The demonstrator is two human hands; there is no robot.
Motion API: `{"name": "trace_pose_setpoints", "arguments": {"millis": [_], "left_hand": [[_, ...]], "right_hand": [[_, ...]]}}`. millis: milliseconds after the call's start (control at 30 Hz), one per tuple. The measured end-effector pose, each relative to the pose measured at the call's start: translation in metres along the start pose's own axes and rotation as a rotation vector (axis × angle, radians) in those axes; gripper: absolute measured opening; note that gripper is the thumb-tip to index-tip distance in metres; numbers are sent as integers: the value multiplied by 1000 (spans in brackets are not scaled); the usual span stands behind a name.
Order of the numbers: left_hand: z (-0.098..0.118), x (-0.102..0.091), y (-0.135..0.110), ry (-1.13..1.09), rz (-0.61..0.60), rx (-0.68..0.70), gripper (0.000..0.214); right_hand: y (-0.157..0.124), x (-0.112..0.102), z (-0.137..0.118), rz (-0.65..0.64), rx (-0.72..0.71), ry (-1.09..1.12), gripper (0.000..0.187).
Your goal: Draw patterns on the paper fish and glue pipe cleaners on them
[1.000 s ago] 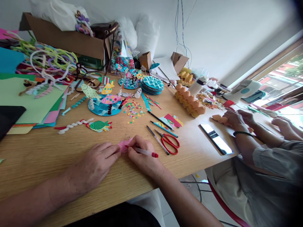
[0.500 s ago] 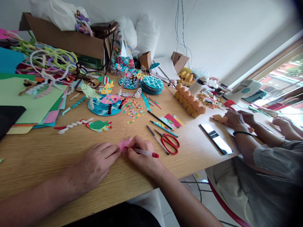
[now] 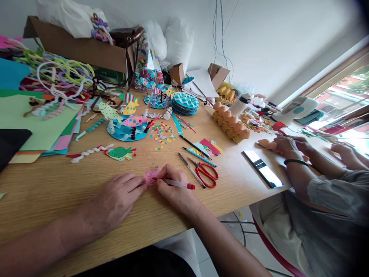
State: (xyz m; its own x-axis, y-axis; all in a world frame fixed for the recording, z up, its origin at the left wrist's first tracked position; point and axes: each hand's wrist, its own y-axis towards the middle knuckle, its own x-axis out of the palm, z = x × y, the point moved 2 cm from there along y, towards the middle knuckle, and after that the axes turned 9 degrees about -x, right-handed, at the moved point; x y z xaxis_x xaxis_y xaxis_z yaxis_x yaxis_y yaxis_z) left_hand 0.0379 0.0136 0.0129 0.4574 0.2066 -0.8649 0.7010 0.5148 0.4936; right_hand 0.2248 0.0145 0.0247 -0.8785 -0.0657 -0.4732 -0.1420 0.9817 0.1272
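Note:
A small pink paper cutout (image 3: pixel 149 177) with a pattern of fine marks lies on the table between my hands. My left hand (image 3: pixel 122 194) has its fingers together and holds the cutout's left edge down. With my right hand (image 3: pixel 177 192) I grip a red felt-tip pen (image 3: pixel 180 184), its red tip touching the paper and its capped end pointing right. My fingers hide part of the cutout. Red-handled scissors (image 3: pixel 206 173) and a grey pen (image 3: pixel 191 170) lie just right of my right hand. Beyond my left hand is a green paper fish (image 3: pixel 119 153) beside a twisted white pipe cleaner (image 3: pixel 90 153).
Paper fish stand on a blue plate (image 3: pixel 127 132), with confetti (image 3: pixel 163 134) beside it. Coloured paper sheets (image 3: pixel 34 127) lie left. An egg carton (image 3: pixel 230 123) and a phone (image 3: pixel 263 169) are to the right, near a co-worker's hands (image 3: pixel 285 146).
The red pen has tilted slightly, its capped end shifting a little right and its tip still on the pink paper. My left hand stays in place.

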Motion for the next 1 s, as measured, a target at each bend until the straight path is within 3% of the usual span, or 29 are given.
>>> {"name": "trace_pose_setpoints", "arguments": {"millis": [833, 1000], "left_hand": [[-2, 2, -2, -12, -48, -24, 50], [-1, 0, -1, 0, -2, 1, 49]], "right_hand": [[-2, 0, 1, -1, -45, -72, 14], [-2, 0, 1, -4, -47, -50, 16]]}}
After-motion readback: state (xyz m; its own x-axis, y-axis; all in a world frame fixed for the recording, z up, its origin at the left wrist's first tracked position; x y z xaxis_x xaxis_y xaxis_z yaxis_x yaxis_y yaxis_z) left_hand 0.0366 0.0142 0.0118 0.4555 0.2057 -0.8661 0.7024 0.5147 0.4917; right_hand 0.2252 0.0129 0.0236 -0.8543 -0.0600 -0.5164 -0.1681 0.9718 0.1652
